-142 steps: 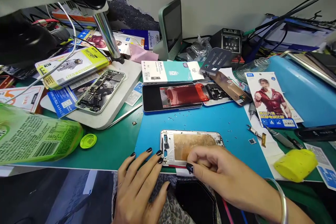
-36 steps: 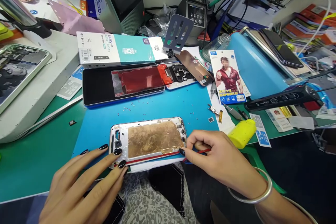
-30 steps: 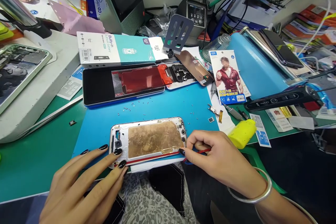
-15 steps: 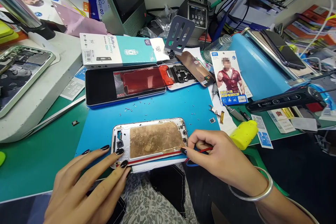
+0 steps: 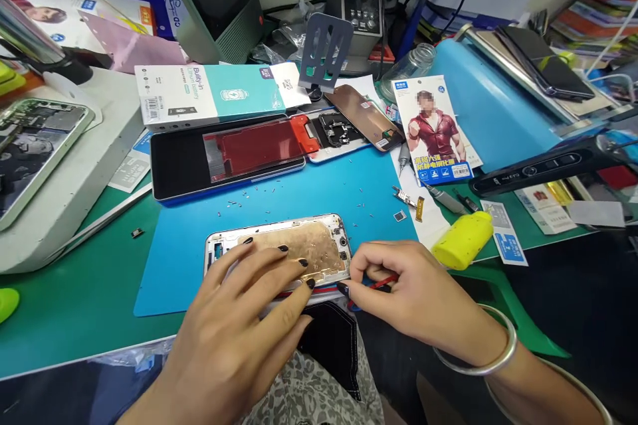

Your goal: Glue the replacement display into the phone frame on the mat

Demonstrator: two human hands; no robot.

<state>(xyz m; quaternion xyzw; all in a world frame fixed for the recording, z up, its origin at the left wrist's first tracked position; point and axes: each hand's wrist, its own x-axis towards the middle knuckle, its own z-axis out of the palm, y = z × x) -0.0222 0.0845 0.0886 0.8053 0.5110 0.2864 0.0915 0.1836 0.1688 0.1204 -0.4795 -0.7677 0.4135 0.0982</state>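
— Where's the frame [image 5: 279, 249]?

— On the blue mat [image 5: 349, 192], at the surface's near edge. Your left hand [image 5: 249, 305] lies flat on it, fingers spread apart.

— And your right hand [image 5: 399, 285]?

— At the frame's right end, fingers pinched together on a thin red tool [image 5: 383, 283].

Two hands work at the bench: the left hand [image 5: 239, 319] and the right hand [image 5: 413, 292]. Three opened phones lie here: one phone frame [image 5: 279, 246], one black phone [image 5: 226, 156], one green-edged phone [image 5: 34, 146]. There is one yellow bottle [image 5: 461, 239] and one teal box [image 5: 209, 94].
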